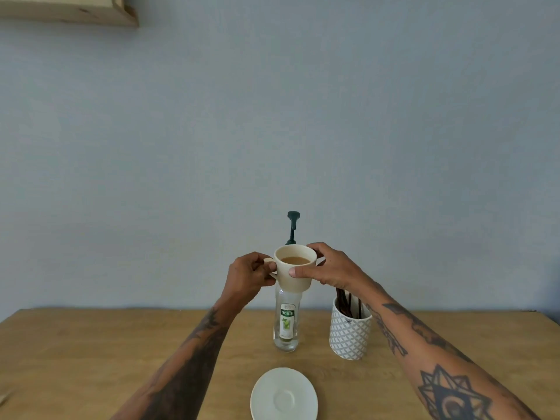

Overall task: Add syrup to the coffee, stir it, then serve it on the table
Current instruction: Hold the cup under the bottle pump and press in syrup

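left hand (247,275) pinching handle of cup (295,269) | cup aloft before syrup bottle (286,322), coffee inside | right hand (325,269) wrapped round cup wall | advice: keep level, bring rim under pump spout (293,225) | hidden: spout tip behind cup; sticks in patterned holder (350,331) indistinct; saucer (284,395) cut off below

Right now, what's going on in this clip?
A person holds a cream cup of milky coffee in the air with both hands: the left hand at the handle, the right hand around the far side. The cup is in front of a syrup bottle with a dark pump, near its spout. A patterned holder of dark sticks stands beside the bottle, and an empty saucer waits on the wooden table.
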